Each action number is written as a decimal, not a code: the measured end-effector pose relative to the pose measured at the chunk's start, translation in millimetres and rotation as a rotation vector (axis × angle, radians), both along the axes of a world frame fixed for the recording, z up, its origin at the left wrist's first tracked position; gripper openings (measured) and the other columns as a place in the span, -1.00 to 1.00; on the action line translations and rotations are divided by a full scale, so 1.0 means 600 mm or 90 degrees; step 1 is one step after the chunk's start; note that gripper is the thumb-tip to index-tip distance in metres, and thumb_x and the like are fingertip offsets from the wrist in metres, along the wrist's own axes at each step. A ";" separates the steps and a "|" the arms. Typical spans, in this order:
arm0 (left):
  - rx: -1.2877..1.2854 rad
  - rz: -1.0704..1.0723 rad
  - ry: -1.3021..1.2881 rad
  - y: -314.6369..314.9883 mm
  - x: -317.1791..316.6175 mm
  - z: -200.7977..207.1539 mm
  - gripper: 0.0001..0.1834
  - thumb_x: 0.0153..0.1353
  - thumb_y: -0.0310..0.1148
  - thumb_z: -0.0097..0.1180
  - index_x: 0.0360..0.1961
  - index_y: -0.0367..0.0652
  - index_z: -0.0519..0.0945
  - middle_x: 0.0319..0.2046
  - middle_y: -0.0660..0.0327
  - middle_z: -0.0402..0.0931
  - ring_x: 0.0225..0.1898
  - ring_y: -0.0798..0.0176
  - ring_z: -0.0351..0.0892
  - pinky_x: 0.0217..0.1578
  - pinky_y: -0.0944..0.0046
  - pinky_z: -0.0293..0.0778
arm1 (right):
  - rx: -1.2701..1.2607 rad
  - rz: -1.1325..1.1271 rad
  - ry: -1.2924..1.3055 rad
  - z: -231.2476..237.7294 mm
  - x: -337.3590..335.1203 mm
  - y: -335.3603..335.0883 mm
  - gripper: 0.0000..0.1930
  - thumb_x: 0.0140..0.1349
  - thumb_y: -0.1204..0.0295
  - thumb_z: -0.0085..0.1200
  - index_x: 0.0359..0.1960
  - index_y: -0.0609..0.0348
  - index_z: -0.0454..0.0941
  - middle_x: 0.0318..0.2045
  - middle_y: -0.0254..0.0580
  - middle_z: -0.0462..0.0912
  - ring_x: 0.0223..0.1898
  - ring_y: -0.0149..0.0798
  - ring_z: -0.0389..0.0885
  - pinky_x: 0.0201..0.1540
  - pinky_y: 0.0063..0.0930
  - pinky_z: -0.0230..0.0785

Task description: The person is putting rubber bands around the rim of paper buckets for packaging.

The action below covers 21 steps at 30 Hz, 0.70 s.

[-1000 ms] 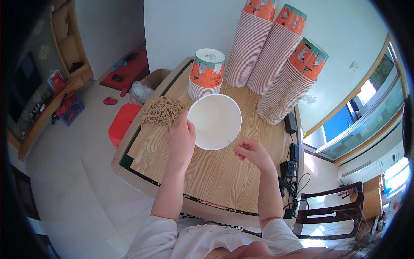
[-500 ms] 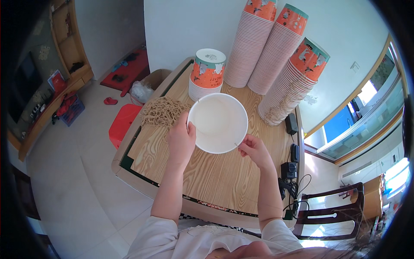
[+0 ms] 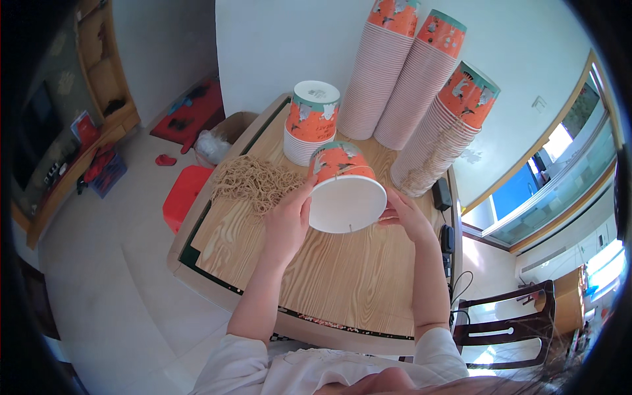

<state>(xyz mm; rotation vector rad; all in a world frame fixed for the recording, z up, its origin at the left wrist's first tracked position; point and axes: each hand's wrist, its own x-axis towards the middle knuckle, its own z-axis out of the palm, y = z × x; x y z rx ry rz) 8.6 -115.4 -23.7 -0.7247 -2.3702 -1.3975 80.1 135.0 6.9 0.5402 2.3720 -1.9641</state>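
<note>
Paper bucket has tipped, its orange printed side now showing.

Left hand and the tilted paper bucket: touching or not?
Touching. The head view shows the left hand with its fingers against the left side of the bucket, no gap visible.

The head view looks from the wearer's head, through the left of two side-by-side wide fisheye cameras, tilted steeply down and facing forward across the table. It sits near: the left hand and right hand fall close to the centre, and the white shirt spans six o'clock at the lower edge. Farther off come the wall at twelve, wooden shelving at ten and a dark chair at four. Toward the black rim, straight edges bend.
</note>
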 end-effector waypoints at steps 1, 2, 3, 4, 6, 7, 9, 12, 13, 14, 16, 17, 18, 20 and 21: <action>0.020 -0.032 0.009 0.004 -0.001 0.001 -0.58 0.26 -0.41 -0.01 0.17 0.07 0.43 -0.12 0.05 0.57 -0.16 0.00 0.60 -0.18 0.03 0.51 | -0.008 0.010 0.002 0.004 -0.002 0.001 -0.50 0.40 0.06 -0.22 0.24 0.08 0.30 -0.16 -0.26 0.58 -0.22 -0.36 0.59 -0.13 -0.44 0.50; 0.041 -0.063 0.018 0.007 -0.003 0.002 -0.58 0.27 -0.41 -0.02 0.17 0.05 0.43 -0.07 0.03 0.55 -0.09 -0.01 0.58 -0.12 0.04 0.49 | -0.016 0.020 0.004 0.007 -0.003 0.004 -0.45 0.40 0.03 -0.24 0.32 0.05 0.21 -0.07 -0.23 0.55 -0.16 -0.33 0.58 -0.09 -0.40 0.49; 0.043 -0.066 0.022 0.011 -0.006 0.002 -0.58 0.27 -0.41 -0.02 0.17 0.05 0.43 -0.07 0.03 0.55 -0.09 -0.01 0.58 -0.12 0.04 0.49 | -0.014 0.016 0.008 0.008 -0.005 0.010 -0.45 0.40 0.03 -0.24 0.32 0.05 0.21 -0.07 -0.23 0.55 -0.16 -0.33 0.58 -0.09 -0.40 0.49; 0.053 -0.100 0.031 0.015 -0.011 0.001 -0.58 0.28 -0.41 -0.03 0.18 -0.02 0.42 -0.01 0.00 0.51 -0.02 -0.03 0.52 -0.04 0.04 0.44 | -0.014 0.036 0.028 0.007 -0.008 0.016 -0.42 0.40 0.02 -0.25 0.36 0.01 0.12 0.02 -0.22 0.49 -0.09 -0.32 0.54 -0.04 -0.38 0.47; 0.064 -0.139 0.044 0.024 -0.020 0.007 -0.58 0.29 -0.41 -0.04 0.19 -0.08 0.41 0.05 -0.03 0.47 0.06 -0.05 0.47 0.04 0.05 0.39 | -0.011 0.049 0.052 0.011 -0.010 0.029 -0.38 0.39 0.00 -0.25 0.40 -0.03 0.03 0.10 -0.21 0.44 -0.03 -0.31 0.51 0.01 -0.35 0.44; 0.081 -0.178 0.037 0.030 -0.025 0.016 -0.58 0.29 -0.40 -0.04 0.19 -0.13 0.40 0.08 -0.04 0.43 0.11 -0.06 0.41 0.10 0.06 0.32 | 0.015 0.046 0.082 0.015 -0.010 0.038 -0.38 0.40 0.01 -0.25 0.41 -0.05 0.01 0.17 -0.22 0.37 0.05 -0.31 0.45 0.05 -0.34 0.42; 0.099 -0.225 0.032 0.047 -0.038 0.040 -0.57 0.30 -0.39 -0.04 0.19 -0.18 0.39 0.12 -0.06 0.40 0.16 -0.07 0.35 0.16 0.06 0.25 | 0.075 0.019 0.153 0.033 -0.013 0.052 -0.39 0.40 0.04 -0.23 0.41 -0.06 0.00 0.27 -0.25 0.25 0.18 -0.31 0.35 0.10 -0.33 0.37; 0.092 -0.271 0.150 0.097 -0.066 0.106 -0.56 0.31 -0.38 -0.05 0.20 -0.24 0.37 0.11 -0.07 0.40 0.14 -0.08 0.36 0.17 0.06 0.22 | 0.143 -0.039 0.270 0.104 -0.011 0.088 -0.39 0.40 0.10 -0.19 0.41 0.00 0.01 0.34 -0.27 0.15 0.26 -0.29 0.25 0.14 -0.32 0.33; 0.106 -0.286 0.185 0.121 -0.079 0.131 -0.56 0.31 -0.38 -0.06 0.21 -0.24 0.36 0.11 -0.06 0.40 0.13 -0.09 0.36 0.17 0.05 0.22 | 0.160 -0.070 0.302 0.134 -0.013 0.102 -0.39 0.39 0.10 -0.19 0.41 0.02 0.01 0.33 -0.26 0.17 0.26 -0.30 0.25 0.14 -0.32 0.31; 0.088 -0.279 0.249 0.143 -0.099 0.154 -0.54 0.32 -0.38 -0.08 0.23 -0.25 0.32 0.10 -0.06 0.41 0.11 -0.11 0.37 0.15 0.04 0.23 | 0.224 -0.083 0.356 0.167 -0.015 0.109 -0.39 0.39 0.12 -0.17 0.40 0.03 0.02 0.32 -0.24 0.20 0.25 -0.31 0.26 0.16 -0.33 0.28; 0.145 -0.327 0.288 0.200 -0.134 0.208 -0.51 0.30 -0.40 -0.10 0.25 -0.27 0.28 0.07 -0.07 0.43 0.09 -0.14 0.38 0.13 0.02 0.27 | 0.425 -0.135 0.497 0.230 -0.027 0.146 -0.42 0.36 0.34 -0.13 0.40 -0.01 0.04 -0.02 -0.23 0.46 -0.02 -0.40 0.39 0.05 -0.49 0.28; 0.121 -0.326 0.278 0.229 -0.141 0.242 -0.50 0.29 -0.40 -0.12 0.25 -0.28 0.26 0.06 -0.08 0.43 0.08 -0.14 0.38 0.11 0.02 0.29 | 0.485 -0.162 0.506 0.262 -0.033 0.163 -0.41 0.35 0.36 -0.11 0.40 0.01 0.04 0.02 -0.17 0.48 0.01 -0.38 0.41 0.09 -0.45 0.27; 0.098 -0.328 0.269 0.263 -0.146 0.276 -0.49 0.28 -0.39 -0.14 0.26 -0.29 0.25 0.05 -0.09 0.44 0.08 -0.14 0.39 0.09 0.02 0.31 | 0.491 -0.170 0.571 0.285 -0.041 0.191 -0.41 0.35 0.36 -0.10 0.40 0.01 0.04 0.12 -0.13 0.43 0.10 -0.34 0.40 0.15 -0.40 0.25; 0.089 -0.307 0.310 0.338 -0.178 0.311 -0.46 0.26 -0.38 -0.16 0.27 -0.32 0.22 0.07 -0.13 0.41 0.11 -0.14 0.37 0.08 0.03 0.33 | 0.509 -0.173 0.643 0.328 -0.060 0.233 -0.40 0.36 0.33 -0.08 0.40 -0.02 0.03 0.25 -0.09 0.31 0.18 -0.26 0.37 0.20 -0.34 0.22; 0.094 -0.315 0.312 0.383 -0.192 0.323 -0.46 0.26 -0.38 -0.16 0.27 -0.32 0.22 0.07 -0.13 0.41 0.11 -0.14 0.37 0.08 0.03 0.33 | 0.522 -0.187 0.648 0.340 -0.063 0.268 -0.40 0.36 0.31 -0.08 0.40 -0.03 0.02 0.28 -0.09 0.26 0.21 -0.22 0.35 0.22 -0.32 0.21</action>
